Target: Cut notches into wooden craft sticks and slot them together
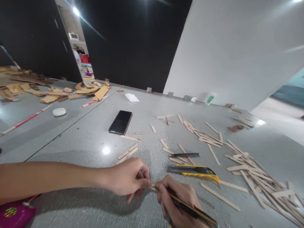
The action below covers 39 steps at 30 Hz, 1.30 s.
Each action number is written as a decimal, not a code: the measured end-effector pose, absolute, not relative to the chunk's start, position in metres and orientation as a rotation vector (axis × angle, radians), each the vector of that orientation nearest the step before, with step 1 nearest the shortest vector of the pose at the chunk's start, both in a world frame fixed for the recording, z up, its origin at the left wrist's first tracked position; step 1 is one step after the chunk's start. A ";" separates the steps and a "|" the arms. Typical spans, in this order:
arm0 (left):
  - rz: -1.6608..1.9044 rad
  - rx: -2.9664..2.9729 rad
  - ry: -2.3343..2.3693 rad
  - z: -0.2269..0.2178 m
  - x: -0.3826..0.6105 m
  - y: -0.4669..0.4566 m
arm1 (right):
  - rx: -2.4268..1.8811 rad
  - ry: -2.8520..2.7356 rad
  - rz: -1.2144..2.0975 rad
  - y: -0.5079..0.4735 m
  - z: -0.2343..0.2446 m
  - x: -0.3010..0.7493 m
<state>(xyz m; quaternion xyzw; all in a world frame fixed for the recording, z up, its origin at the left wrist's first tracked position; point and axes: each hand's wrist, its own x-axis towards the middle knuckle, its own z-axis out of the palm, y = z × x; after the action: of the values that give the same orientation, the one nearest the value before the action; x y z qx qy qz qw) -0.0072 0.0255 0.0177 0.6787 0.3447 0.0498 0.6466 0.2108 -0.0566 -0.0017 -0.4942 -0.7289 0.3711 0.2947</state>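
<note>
My left hand (129, 177) is closed, thumb and fingers pinched on something small and pale that the fingers mostly cover. Close beside it, my right hand (179, 198) grips a slim black-and-gold cutter knife (190, 209). The knife's rear end points to the lower right, and its front end lies hidden at the fingertips, almost meeting my left hand. Just beyond the right hand lie a yellow-and-black utility knife (198, 171) and a black pen (184, 155). Split wooden craft sticks (128, 152) rest past my left hand.
Many loose craft sticks (258, 177) spread over the right of the grey table (83, 139). A phone (120, 122), folded white paper (131, 98) and a white mouse-like object (59, 112) lie farther back. Torn cardboard (49, 91) covers the far left; a purple device (16, 213) sits near left.
</note>
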 end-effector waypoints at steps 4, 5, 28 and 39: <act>0.116 1.548 0.782 0.018 -0.008 0.025 | -1.403 -1.851 0.978 -0.059 0.006 0.207; 0.115 1.545 0.781 0.018 -0.008 0.025 | -1.438 -1.822 0.985 -0.059 0.008 0.206; 0.140 1.555 0.766 0.018 -0.009 0.025 | -1.371 -1.982 0.856 -0.059 0.003 0.211; 0.127 1.619 0.778 0.018 -0.009 0.024 | -1.417 -1.915 0.890 -0.060 0.005 0.208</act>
<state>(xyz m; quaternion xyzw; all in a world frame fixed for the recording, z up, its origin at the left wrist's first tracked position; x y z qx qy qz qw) -0.0093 0.0243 0.0182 0.7046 0.3384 0.0555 0.6213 0.2084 -0.0601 0.0050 -0.5323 -0.7196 0.3345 0.2949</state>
